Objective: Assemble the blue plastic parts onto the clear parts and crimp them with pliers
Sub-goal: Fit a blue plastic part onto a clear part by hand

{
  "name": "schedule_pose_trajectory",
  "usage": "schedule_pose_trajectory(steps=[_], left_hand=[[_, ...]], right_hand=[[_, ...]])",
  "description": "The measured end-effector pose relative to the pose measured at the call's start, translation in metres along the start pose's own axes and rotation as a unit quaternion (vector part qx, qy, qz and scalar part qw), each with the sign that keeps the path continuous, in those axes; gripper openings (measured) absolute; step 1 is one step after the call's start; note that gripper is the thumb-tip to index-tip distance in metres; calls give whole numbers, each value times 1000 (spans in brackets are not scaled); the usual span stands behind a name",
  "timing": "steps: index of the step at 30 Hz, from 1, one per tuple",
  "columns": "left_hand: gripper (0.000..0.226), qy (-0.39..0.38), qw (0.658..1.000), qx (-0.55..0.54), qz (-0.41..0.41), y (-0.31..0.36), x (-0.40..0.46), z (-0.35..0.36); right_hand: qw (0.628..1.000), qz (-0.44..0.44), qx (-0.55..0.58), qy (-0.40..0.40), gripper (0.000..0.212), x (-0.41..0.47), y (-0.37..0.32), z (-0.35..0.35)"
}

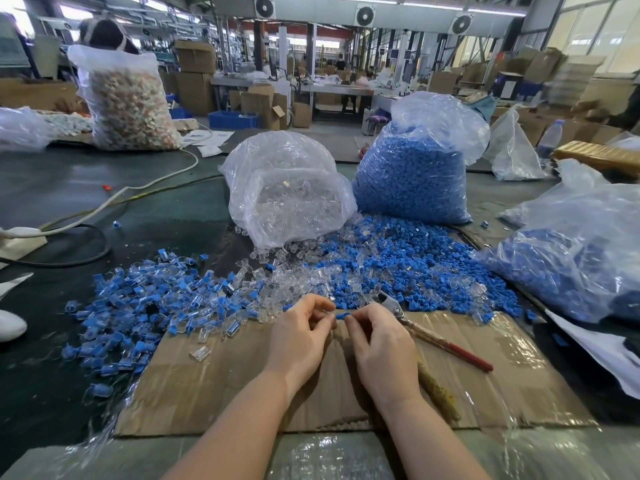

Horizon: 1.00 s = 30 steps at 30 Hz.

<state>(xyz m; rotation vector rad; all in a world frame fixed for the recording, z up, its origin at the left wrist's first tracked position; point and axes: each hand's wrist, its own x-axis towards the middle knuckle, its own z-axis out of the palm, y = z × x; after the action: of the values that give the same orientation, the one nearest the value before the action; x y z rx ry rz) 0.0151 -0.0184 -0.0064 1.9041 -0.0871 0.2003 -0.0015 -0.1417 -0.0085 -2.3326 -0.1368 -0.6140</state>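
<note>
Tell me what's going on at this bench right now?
A person's left hand and right hand are pinching a small blue plastic part between them over the flat brown cardboard sheet. The red-handled metal pliers lie unused just right of the hands.

Both hands, left [300,332] and right [377,341], pinch a blue part [341,316] over cardboard [221,386].

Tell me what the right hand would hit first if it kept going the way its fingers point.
The right hand points up-left, so it would probably meet the left hand's fingertips first, just past the small blue part it pinches. Depth is hard to judge.
</note>
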Motion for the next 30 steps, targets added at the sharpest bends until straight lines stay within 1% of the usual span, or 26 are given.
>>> schedule_pose_trajectory(steps=[5, 10, 13, 17, 19, 24, 30], left_hand=[[18, -6, 1000, 4, 2, 0, -1, -1], [24, -24, 1000, 3, 11, 1, -2, -2], [22, -31, 999, -7, 8, 3, -2, -3], [18, -27, 999, -36, -11, 3, -2, -4], [18, -27, 998, -46, -15, 3, -3, -4], [17, -33, 998, -47, -13, 3, -3, -4], [15, -38, 998, -47, -14, 4, -4, -4]], right_hand=[[999, -9, -39, 2, 13, -1, -1, 1], [997, -21, -75, -17, 16, -1, 1, 4], [997, -23, -66, -15, 15, -1, 2, 4], [999, -47, -27, 9, 10, -2, 0, 1], [998, -61, -6, 12, 14, -2, -1, -1], [997, -75, 17, -24, 28, -1, -3, -3], [997, -75, 19, -25, 21, -1, -4, -4]])
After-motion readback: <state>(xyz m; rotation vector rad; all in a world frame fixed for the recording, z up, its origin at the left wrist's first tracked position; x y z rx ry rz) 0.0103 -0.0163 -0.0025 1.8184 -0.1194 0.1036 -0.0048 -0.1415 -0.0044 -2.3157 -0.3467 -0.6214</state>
